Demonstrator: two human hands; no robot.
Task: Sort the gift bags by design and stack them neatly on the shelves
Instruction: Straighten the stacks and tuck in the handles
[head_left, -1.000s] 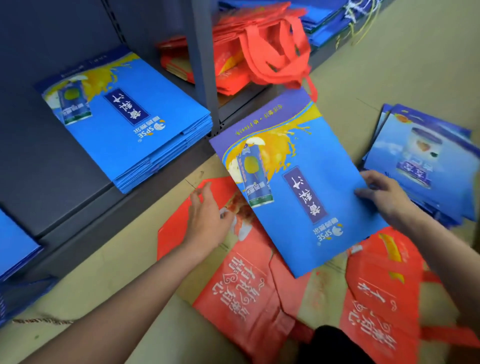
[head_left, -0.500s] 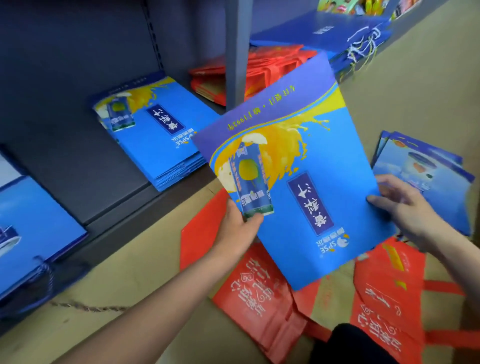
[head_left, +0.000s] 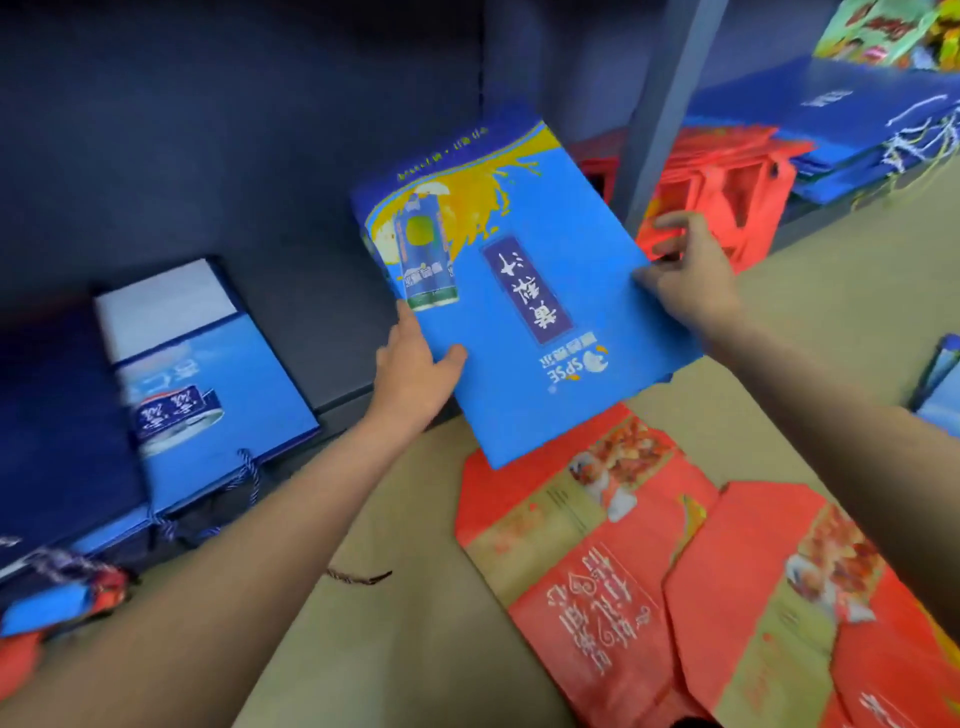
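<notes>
A flat blue gift bag (head_left: 524, 364) with a yellow splash and a drink can print hangs in the air over the dark shelf (head_left: 311, 270). My left hand (head_left: 413, 371) grips its left edge, thumb on top. At the bag's right edge my right hand (head_left: 685, 275) pinches it. The held bag hides the matching blue stack on the shelf. Two flat red gift bags (head_left: 597, 571) lie on the tan floor (head_left: 415, 649) below.
A blue bag with a bowl print (head_left: 208, 389) and dark blue bags lie on the shelf at left. Behind a grey upright post (head_left: 665, 104), red bags (head_left: 722, 176) and dark blue bags (head_left: 841, 124) are stacked. More blue bags (head_left: 940, 384) sit at the right edge.
Both hands have lifted the blue bag off the floor pile and carried it up and left over the shelf. My left hand took hold of its edge.
</notes>
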